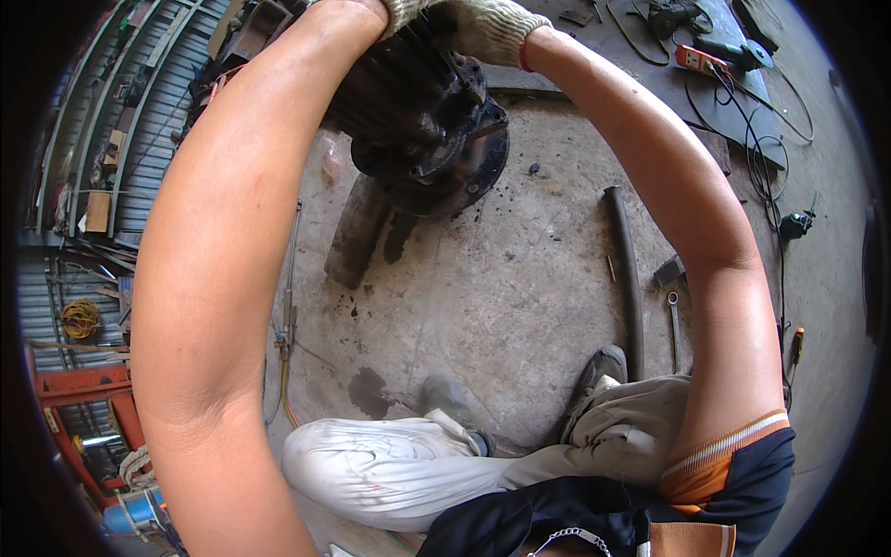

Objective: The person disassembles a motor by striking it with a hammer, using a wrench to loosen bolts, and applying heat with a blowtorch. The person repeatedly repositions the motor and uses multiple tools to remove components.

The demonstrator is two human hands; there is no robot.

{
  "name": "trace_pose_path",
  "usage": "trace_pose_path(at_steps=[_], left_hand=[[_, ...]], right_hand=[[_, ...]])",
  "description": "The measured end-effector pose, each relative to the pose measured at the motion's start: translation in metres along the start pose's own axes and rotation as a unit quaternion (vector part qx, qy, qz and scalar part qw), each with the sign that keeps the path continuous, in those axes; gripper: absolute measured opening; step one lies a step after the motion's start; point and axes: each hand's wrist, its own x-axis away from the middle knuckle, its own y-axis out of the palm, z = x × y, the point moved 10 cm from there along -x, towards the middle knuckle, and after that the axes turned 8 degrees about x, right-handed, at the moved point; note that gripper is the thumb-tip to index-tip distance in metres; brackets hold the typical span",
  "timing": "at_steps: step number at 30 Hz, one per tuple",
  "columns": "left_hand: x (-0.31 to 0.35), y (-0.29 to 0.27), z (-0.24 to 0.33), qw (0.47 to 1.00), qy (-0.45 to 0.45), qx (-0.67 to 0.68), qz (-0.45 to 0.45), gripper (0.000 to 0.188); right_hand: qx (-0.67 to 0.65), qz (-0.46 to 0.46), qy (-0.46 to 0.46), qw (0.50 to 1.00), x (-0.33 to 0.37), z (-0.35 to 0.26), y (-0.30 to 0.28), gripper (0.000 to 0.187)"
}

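The person crouches on the concrete floor (520, 278) with both arms reaching out to a black, greasy electric motor (422, 121) that stands at the far end, just beyond the knees. The motor has a ribbed body and a round end flange facing near; it rests tilted above a dark slab (357, 237) lying on the floor.

Step in hand, as judged: steadying or shifting the motor by its top. Any further move would call for a firm two-handed grip, as the casing looks heavy and oily.

Left hand (401, 11): in a knit work glove, mostly cut off by the top edge of the view. It lies against the motor's top; how far it is closed I cannot tell.

Right hand (487, 28): in a matching glove with a red cuff, curled down over the motor's upper edge, fingers wrapped onto the casing.

To the right, a dark pipe (629, 278) lies on the floor, with a spanner (675, 330) just beside it. Farther right, cables and an angle grinder (742, 51) rest on a steel plate.
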Motion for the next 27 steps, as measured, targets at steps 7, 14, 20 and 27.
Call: trace_pose_path(at_steps=[7, 14, 20, 27], left_hand=[[-0.003, -0.006, -0.017, 0.992, -0.090, 0.081, 0.029, 0.049], [-0.002, -0.011, -0.014, 0.991, -0.011, 0.130, 0.036, 0.049], [-0.021, 0.007, -0.012, 0.996, 0.048, 0.067, 0.024, 0.035], [-0.029, 0.015, -0.022, 0.997, -0.040, 0.049, 0.035, 0.032]], right_hand=[[-0.013, 0.017, -0.002, 1.000, 0.002, -0.003, -0.004, 0.028], [0.002, 0.019, 0.014, 1.000, 0.002, -0.003, -0.008, 0.027], [0.010, 0.009, 0.027, 1.000, 0.000, -0.004, -0.005, 0.026], [0.008, 0.017, 0.013, 1.000, 0.003, -0.002, -0.007, 0.027]])
